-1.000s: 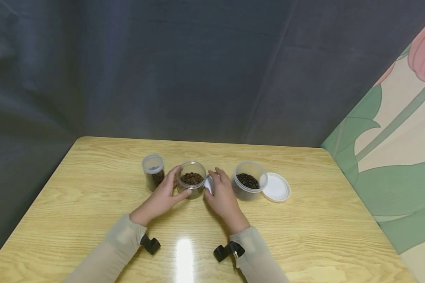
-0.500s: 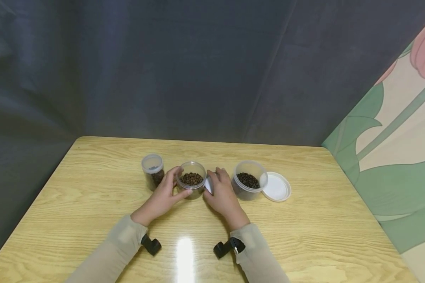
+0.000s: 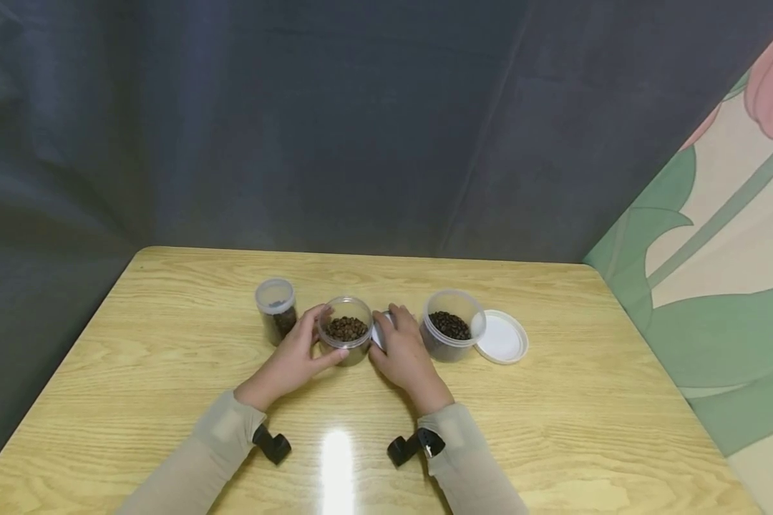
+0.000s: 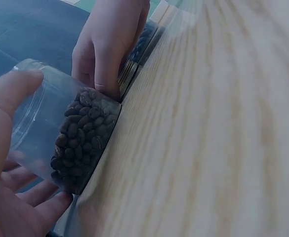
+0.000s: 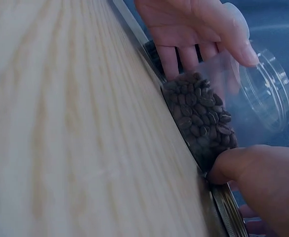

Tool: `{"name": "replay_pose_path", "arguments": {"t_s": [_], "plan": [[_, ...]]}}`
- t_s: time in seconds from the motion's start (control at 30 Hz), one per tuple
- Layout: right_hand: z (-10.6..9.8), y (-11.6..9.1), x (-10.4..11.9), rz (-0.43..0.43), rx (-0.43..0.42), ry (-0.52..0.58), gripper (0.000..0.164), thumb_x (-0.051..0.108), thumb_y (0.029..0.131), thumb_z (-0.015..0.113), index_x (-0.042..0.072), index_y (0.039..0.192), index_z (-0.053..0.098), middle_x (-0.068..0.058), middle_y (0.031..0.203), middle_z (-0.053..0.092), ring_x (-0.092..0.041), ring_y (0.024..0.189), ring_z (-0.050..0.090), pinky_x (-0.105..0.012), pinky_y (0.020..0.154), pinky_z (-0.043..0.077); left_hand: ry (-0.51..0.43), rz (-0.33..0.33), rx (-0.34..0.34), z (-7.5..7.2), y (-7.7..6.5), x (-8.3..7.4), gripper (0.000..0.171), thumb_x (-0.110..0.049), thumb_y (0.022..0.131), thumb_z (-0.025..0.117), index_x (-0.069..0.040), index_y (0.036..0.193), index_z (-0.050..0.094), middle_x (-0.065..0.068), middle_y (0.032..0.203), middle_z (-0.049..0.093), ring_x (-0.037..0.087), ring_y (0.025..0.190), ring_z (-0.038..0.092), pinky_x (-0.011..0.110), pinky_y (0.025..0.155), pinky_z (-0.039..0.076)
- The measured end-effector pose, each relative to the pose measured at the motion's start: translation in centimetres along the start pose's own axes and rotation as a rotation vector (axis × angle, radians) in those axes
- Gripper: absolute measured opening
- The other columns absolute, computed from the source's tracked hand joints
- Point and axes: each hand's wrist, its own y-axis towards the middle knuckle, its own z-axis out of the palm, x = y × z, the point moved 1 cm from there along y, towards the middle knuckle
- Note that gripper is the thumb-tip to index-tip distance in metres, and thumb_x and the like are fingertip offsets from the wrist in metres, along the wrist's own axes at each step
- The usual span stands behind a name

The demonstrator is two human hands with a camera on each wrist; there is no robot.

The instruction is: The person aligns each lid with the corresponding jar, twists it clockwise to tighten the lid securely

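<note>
In the head view my left hand (image 3: 293,357) holds a clear screw-top jar (image 3: 353,355), thumb on the near side and fingers round the far left. The jar stands upright and uncovered, partly filled with coffee beans (image 5: 198,111). Just right of it a lid (image 3: 377,336), white on its upward face, lies on the table. My right hand (image 3: 404,357) grips this lid from above, hiding most of it. A gold, ridged lid edge (image 5: 227,210) shows beneath the right fingers in the right wrist view.
Left of my left hand stands a narrower clear jar (image 3: 272,322) with dark beans. A wider plastic tub (image 3: 447,350) of dark beans stands uncovered to the right, with a white lid (image 3: 504,337) beside it. Behind the wooden table (image 3: 554,415) hangs a dark curtain (image 3: 335,129).
The held jar has shifted very slightly towards me with my left hand. My right hand stays at the lid, its fingers moving a little around it.
</note>
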Motion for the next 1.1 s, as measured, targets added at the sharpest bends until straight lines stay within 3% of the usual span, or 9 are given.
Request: {"name": "replay_pose_path", "arguments": {"t_s": [0.3,0.6,1.1], "plan": [[0.1,0.3,-0.1,-0.027,0.014,-0.005,0.054,0.023,0.095,0.069,0.005,0.144,0.054,-0.028,0.151,0.040,-0.048,0.143,0.032,-0.060,0.120,0.029,-0.051,0.035,0.031,-0.1,-0.5,0.6,0.086,-0.023,0.090,0.080,-0.004,0.151,0.022,0.024,0.153,0.040,0.039,0.143,0.038,0.056,0.118,0.033],[0.2,0.3,-0.2,-0.044,0.010,-0.010,0.054,0.023,0.094,0.071,0.006,0.144,0.055,-0.027,0.149,0.042,-0.044,0.141,0.036,-0.058,0.118,0.034,-0.124,0.150,0.116,-0.4,-0.7,2.1,0.077,-0.015,0.092,0.076,-0.006,0.149,0.025,0.020,0.153,0.041,0.040,0.143,0.037,0.061,0.117,0.033],[0.1,0.2,-0.3,-0.026,-0.006,0.001,0.056,0.027,0.094,0.074,0.008,0.143,0.055,-0.026,0.146,0.045,-0.043,0.138,0.039,-0.058,0.115,0.037,-0.216,0.186,0.193,-0.6,-0.6,1.8,0.079,-0.013,0.086,0.082,-0.005,0.147,0.033,0.017,0.149,0.049,0.036,0.140,0.045,0.029,0.119,0.034]]}}
